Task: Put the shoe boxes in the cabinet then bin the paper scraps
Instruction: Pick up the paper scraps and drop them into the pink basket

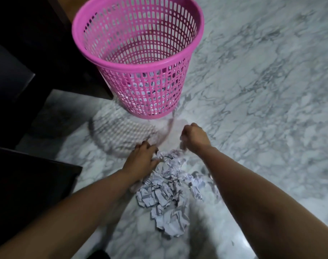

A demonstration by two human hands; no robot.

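Note:
A pile of crumpled white paper scraps (168, 193) lies on the marble floor in front of me. My left hand (142, 159) rests at the pile's far left edge, fingers curled onto the scraps. My right hand (194, 137) is closed as a fist just past the pile, with paper showing under it. A pink mesh bin (140, 58) stands upright on the floor beyond both hands, with some scraps visible through its lower wall. No shoe boxes are in sight.
Dark furniture (24, 71) fills the left side, with another dark panel (28, 184) at the lower left. White and grey marble floor (262, 90) stretches to the right. The bin's lattice shadow falls on the floor near my left hand.

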